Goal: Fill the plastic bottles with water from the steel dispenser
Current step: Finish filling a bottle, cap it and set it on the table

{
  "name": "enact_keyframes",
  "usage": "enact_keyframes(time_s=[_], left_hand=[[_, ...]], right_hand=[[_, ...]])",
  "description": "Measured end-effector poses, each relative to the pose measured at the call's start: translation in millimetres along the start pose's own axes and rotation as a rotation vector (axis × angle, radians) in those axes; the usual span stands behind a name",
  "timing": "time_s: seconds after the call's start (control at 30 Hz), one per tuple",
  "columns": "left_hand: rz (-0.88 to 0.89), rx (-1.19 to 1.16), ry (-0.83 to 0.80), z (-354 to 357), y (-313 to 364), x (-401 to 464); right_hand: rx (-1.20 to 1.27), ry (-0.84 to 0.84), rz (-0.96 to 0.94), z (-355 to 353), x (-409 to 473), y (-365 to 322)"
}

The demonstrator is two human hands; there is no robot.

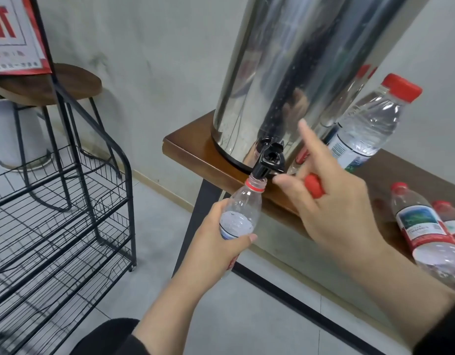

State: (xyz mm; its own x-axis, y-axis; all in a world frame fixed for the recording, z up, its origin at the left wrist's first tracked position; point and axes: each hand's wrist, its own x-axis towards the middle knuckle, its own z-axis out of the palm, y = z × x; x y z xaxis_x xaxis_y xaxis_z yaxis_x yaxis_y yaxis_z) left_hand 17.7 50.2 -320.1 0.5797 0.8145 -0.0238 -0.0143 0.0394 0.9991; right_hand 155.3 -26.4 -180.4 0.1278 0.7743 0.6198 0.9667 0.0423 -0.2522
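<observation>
A tall steel dispenser (285, 73) stands on a wooden table (190, 147), its black tap (270, 160) hanging over the table's front edge. My left hand (216, 242) grips an uncapped clear plastic bottle (243, 208) with its mouth right under the tap; the water in it reaches about the shoulder. My right hand (331, 198) hovers just right of the tap, index finger raised, thumb near the tap. It holds a red cap (314, 185) between its fingers.
A capped bottle with water (369, 124) stands right of the dispenser. Two capped bottles (426, 231) lie on the table at the right. A black wire rack (57, 213) and a round wooden stool (54, 83) stand to the left on the tiled floor.
</observation>
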Motion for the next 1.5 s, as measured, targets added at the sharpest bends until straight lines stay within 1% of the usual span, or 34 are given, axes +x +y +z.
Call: enact_keyframes(time_s=[0.07,0.13,0.27,0.47,0.7,0.77,0.87,0.93,1.07,1.5], left_hand=[[-0.001,-0.017,-0.008,1.0,-2.0,0.4],[-0.008,-0.033,-0.009,2.4,-4.1,0.9],[-0.026,-0.066,0.004,5.3,-8.5,2.4],[-0.024,-0.070,0.027,7.1,-19.1,6.8],[-0.016,-0.071,0.046,5.1,-30.2,9.8],[-0.009,-0.067,0.048,5.0,-33.7,10.6],[0.006,-0.061,0.047,6.5,-37.0,11.0],[-0.001,-0.071,0.044,8.0,-38.6,10.7],[-0.008,-0.078,0.043,9.4,-42.7,10.7],[-0.011,-0.098,0.077,9.7,-48.1,9.3]], right_hand=[[0.071,0.091,0.017,-4.7,-6.4,8.5],[0.099,0.118,0.071,-3.8,-12.5,22.8],[0.098,0.001,0.152,6.6,-19.8,52.0],[0.073,-0.088,0.117,27.6,-20.3,70.7],[0.014,-0.128,0.067,38.0,-13.8,78.5],[0.007,-0.118,0.063,38.8,-14.8,78.1],[0.097,-0.075,0.186,38.9,-15.2,79.3],[0.121,-0.083,0.235,38.6,-13.9,80.6],[0.145,-0.109,0.272,38.1,-11.3,81.3],[0.179,-0.094,0.343,37.7,-8.8,76.2]])
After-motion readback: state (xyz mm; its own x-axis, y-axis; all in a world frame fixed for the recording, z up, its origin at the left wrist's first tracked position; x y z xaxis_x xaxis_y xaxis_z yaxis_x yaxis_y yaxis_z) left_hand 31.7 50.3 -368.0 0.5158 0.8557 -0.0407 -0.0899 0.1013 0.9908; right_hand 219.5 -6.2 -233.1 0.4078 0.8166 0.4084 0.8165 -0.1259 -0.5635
